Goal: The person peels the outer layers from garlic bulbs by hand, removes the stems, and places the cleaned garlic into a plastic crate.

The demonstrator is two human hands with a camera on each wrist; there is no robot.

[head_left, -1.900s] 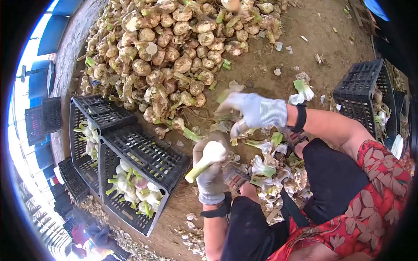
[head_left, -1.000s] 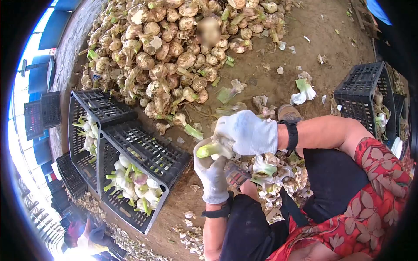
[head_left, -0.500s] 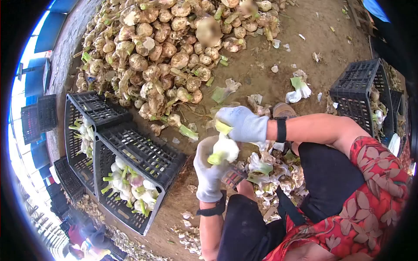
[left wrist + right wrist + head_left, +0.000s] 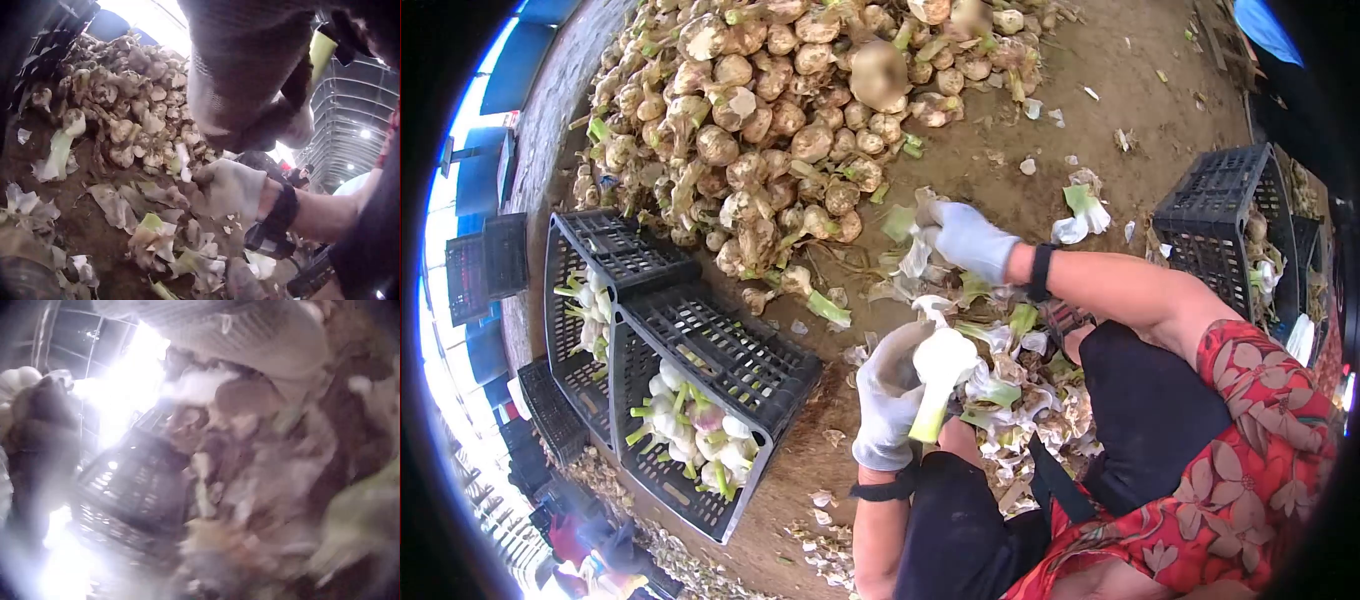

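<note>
My gloved left hand (image 4: 885,405) holds a white, peeled garlic bulb (image 4: 946,358), its cut green stem pointing down toward my knees. Part of that stem (image 4: 322,53) shows past the glove in the left wrist view. Farther forward and to the right, my gloved right hand (image 4: 972,240) pinches a strip of pale garlic skin (image 4: 915,256) over the littered ground. From the left wrist, the right hand (image 4: 231,187) appears low, with a white strip at its fingertips. The right wrist view is blurred.
A big heap of unpeeled garlic (image 4: 780,120) lies ahead. Two tipped black crates (image 4: 720,340) with peeled bulbs (image 4: 700,430) stand at left, another crate (image 4: 1215,220) at right. Discarded skins (image 4: 1030,400) cover the ground between my legs.
The right hand has stripped skin from the bulb and moved away forward with it. The left hand has kept the bulb, which now shows whiter, with its stem turned toward me.
</note>
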